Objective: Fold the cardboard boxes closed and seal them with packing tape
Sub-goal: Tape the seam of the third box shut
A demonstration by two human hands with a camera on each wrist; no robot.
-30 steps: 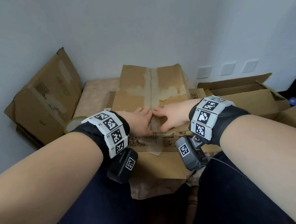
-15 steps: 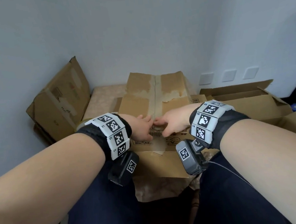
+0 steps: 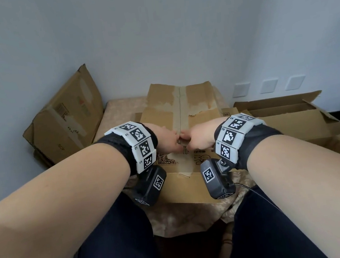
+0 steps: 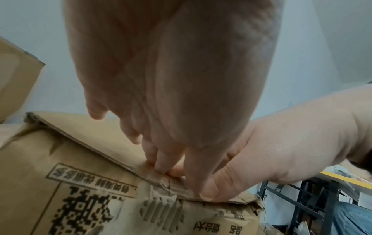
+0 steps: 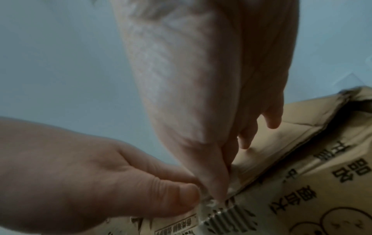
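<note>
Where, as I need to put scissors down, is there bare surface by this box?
Bare cloth lies between the taped box and the flattened box at the wall; right side is crowded by the open box.

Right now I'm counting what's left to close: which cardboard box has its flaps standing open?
The box on the right, beside the right hand: its flaps stand up. The middle box under both hands is folded shut.

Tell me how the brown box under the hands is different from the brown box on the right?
The taped brown cardboard box under both hands has its top flaps folded shut; the open brown cardboard box on the right has its flaps up. Hands pinch the first one's front edge; nobody touches the other. Both are worn brown cardboard.
</note>
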